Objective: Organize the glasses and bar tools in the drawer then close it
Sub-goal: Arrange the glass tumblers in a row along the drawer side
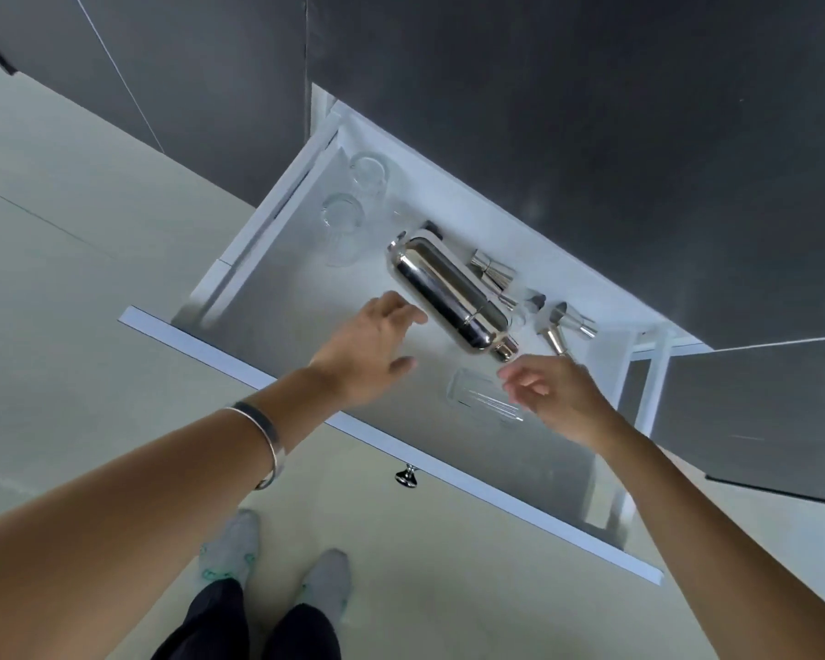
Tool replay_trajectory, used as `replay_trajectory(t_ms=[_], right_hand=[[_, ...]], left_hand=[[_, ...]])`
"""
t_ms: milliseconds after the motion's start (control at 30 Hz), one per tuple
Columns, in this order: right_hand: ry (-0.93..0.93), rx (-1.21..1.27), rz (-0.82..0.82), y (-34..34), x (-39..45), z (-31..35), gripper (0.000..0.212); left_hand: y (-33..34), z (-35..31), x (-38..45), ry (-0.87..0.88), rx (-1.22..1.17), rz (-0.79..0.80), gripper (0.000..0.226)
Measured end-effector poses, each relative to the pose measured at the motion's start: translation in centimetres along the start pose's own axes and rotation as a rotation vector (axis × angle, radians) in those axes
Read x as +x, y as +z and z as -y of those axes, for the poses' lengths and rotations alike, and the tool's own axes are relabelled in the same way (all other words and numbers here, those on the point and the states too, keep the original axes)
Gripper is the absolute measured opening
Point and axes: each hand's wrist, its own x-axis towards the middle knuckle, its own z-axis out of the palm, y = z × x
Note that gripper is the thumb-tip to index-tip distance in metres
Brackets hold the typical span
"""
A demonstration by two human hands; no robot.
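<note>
While both spread empty, left hand (370,347) nears shaker (451,292).

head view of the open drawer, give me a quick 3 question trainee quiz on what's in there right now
1. True or false: the cocktail shaker stands upright in the drawer.
2. Which hand is nearer the glass lying on its side? A) left hand B) right hand
3. Fill in: the two upright glasses stand near the drawer's ____ side, as seen in the picture.

Key
1. False: it lies on its side.
2. B: the right hand hovers just over it.
3. Left.
</note>
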Motion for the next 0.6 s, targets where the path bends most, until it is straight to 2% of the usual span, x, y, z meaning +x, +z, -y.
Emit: replay_trajectory(t_ms=[100,167,267,333,467,600], right_hand=[[0.201,-0.194,-0.027,-0.5,-2.8,-5.7,0.020],[0.304,-0.251,-0.022,-0.1,-4.0,-8.0,0.035],[0.265,-0.253,0.021,1.5,-5.0,-9.5,0.060],[0.224,-0.146,-0.035,2.7,-5.2,-10.3,0.066],[0.345,0.162,-0.133,4.0,-4.0,-11.0,0.077],[0.432,0.281,-0.233,4.9,-1.6,-11.1,0.076]], left_hand=[[3.5,-2.2,1.0,0.021,0.061,0.195,0.059],[5.4,-3.5,2.0,0.024,0.129,0.256,0.065],[7.8,-4.9,3.2,0.002,0.235,0.330,0.065],[9.1,-5.1,3.7,-0.012,0.268,0.355,0.061],[10.7,-4.5,4.6,-0.026,0.270,0.343,0.058],[11.4,-4.2,5.3,-0.043,0.212,0.332,0.060]])
